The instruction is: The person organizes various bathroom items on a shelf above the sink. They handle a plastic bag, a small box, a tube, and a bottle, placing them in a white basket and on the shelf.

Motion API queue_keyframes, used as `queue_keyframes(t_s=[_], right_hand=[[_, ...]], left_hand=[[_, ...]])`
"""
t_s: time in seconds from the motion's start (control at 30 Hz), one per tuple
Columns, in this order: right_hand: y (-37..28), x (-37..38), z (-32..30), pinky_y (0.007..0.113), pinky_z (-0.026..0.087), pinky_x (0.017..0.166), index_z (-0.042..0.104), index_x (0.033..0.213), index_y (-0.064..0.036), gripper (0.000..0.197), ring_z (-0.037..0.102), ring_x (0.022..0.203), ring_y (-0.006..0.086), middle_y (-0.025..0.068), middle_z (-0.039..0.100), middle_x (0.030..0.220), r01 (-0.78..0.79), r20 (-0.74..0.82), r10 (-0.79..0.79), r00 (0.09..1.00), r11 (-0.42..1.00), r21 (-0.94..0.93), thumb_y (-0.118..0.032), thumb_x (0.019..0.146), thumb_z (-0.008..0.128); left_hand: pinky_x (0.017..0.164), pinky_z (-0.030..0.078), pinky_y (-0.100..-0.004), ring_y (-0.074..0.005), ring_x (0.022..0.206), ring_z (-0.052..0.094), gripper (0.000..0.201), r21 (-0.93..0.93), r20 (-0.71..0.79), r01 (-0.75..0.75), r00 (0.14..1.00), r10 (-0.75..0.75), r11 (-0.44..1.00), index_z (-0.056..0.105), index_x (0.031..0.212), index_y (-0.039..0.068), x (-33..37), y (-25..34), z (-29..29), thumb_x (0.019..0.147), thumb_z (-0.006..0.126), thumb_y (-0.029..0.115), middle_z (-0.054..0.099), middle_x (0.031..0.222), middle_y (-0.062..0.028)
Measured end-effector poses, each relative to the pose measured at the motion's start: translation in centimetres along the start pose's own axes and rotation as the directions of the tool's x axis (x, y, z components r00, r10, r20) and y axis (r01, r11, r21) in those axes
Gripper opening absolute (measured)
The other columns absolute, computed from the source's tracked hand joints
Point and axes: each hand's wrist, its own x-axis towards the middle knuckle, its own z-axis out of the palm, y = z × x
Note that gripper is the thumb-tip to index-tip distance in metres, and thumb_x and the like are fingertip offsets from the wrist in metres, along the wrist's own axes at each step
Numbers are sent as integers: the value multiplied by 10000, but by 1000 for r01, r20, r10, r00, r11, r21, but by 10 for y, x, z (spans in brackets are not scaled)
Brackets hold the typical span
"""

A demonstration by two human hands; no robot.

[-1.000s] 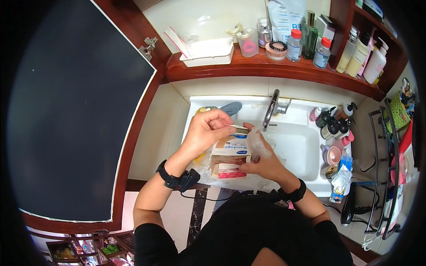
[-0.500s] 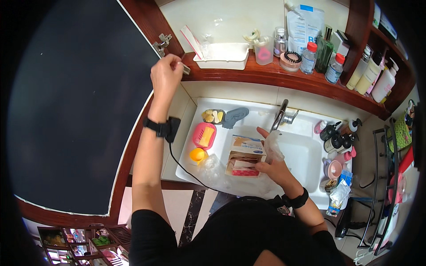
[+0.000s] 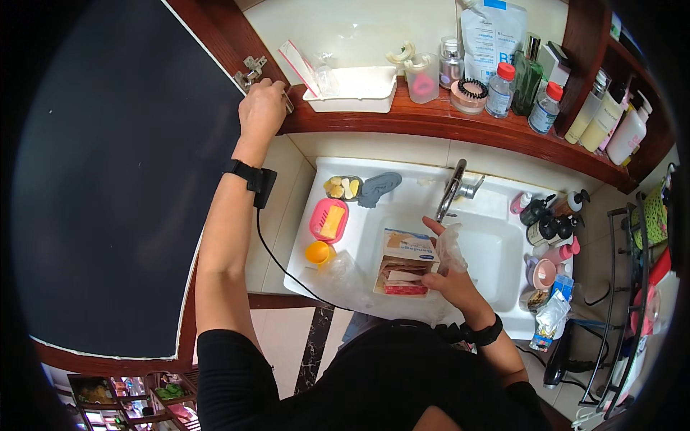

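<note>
My left hand (image 3: pixel 261 111) is closed at the left end of the wooden shelf (image 3: pixel 402 122), right beside the metal hinge (image 3: pixel 251 70). A small, flat, brownish-grey piece shows past its fingers; what it is I cannot make out. Over the sink (image 3: pixel 492 251), my right hand (image 3: pixel 454 284) grips an open bandage box (image 3: pixel 410 248). Paper-wrapped strips (image 3: pixel 405 276) show in its open end. A crumpled clear plastic bag (image 3: pixel 451 248) is also caught against this hand.
The dark cabinet door (image 3: pixel 122 194) stands swung out at left. A white tray (image 3: pixel 352 100), bottles and jars line the shelf. Soap in a pink dish (image 3: pixel 330 220) and a yellow cup (image 3: pixel 318 252) sit on the sink's left rim; several pump bottles (image 3: pixel 550 228) crowd its right.
My left hand has moved slightly left and toward the hinge, its small piece now mostly hidden. My right hand has shifted the bandage box a little right and nearer to me.
</note>
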Motion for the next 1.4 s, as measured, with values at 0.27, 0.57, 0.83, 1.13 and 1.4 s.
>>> queue_keyframes(t_s=[0.27,0.57,0.83,1.13,1.4], right_hand=[[-3,0,-1,364,375,1148,204,1636,-111,1054,468,1341,218,93,448,1460,1,-12,-2,1000,1000,-27,-95,762,792],[4,-3,-9,353,380,1137,220,1632,-99,1039,463,1333,201,76,448,1455,-24,-21,23,1000,999,-31,-62,756,776],[1,-1,-9,343,360,1152,244,1625,-102,1024,435,1367,202,64,422,1499,-43,-49,36,998,987,-153,-29,747,765],[11,-8,-15,333,340,1158,260,1619,-104,1014,404,1397,214,69,384,1548,-118,-113,94,989,969,-219,56,714,689],[10,-19,-15,332,312,1168,254,1621,-90,992,400,1393,221,90,379,1537,-171,-181,138,974,969,-179,110,710,593]], left_hand=[[734,601,-399,-302,965,678,133,188,63,1,998,-13,982,677,947,49,0,4,2,818,692,75,644,979,-102],[763,587,-407,-311,963,666,185,107,12,13,1000,-14,994,671,995,40,1,19,-14,816,705,73,634,1011,-111],[768,547,-396,-305,892,647,237,-445,-92,-112,993,79,888,705,1036,69,-22,73,-13,813,779,98,659,979,-91],[728,537,-368,-262,860,629,205,-433,-246,-75,968,-38,898,714,980,84,-64,84,-31,791,785,56,658,975,-51],[729,537,-364,-273,866,638,281,-458,-191,-74,982,-17,886,731,988,76,-113,91,-65,734,784,-30,676,989,-70]])
